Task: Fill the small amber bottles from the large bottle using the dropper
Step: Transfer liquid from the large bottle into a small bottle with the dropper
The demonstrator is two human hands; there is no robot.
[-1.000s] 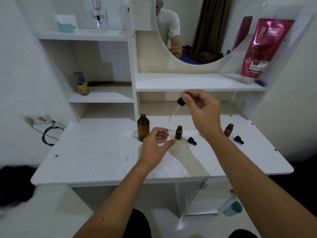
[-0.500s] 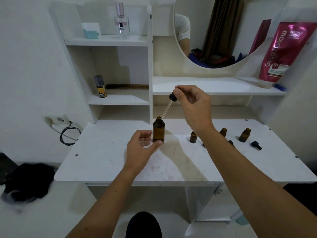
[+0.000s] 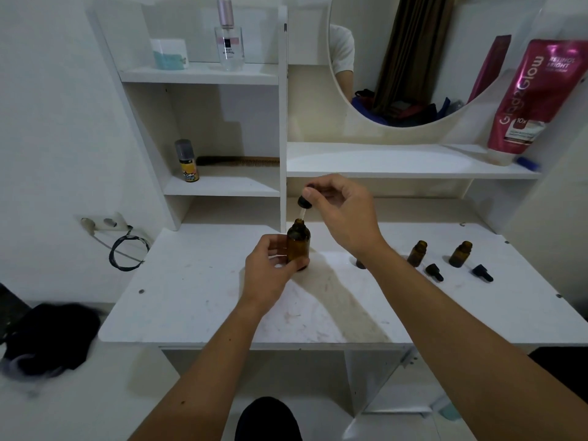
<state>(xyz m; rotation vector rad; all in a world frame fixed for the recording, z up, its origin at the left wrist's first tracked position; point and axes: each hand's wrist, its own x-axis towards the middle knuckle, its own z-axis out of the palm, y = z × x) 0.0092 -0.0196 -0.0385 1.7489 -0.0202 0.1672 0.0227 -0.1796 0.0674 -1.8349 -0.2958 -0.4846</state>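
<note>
The table (image 3: 197, 300) fills the middle of the frame. At its centre stands the large bottle (image 3: 298, 245), upright and uncapped, gripped round the body by the left hand (image 3: 270, 275). Just above it, the right hand (image 3: 343, 214) pinches the dropper (image 3: 303, 203) by its black bulb; the glass tube slants down and left, its tip at the bottle's mouth, so the likely move is short and downward. Two small bottles (image 3: 417, 253) stand open at centre right, well apart from the dropper.
</note>
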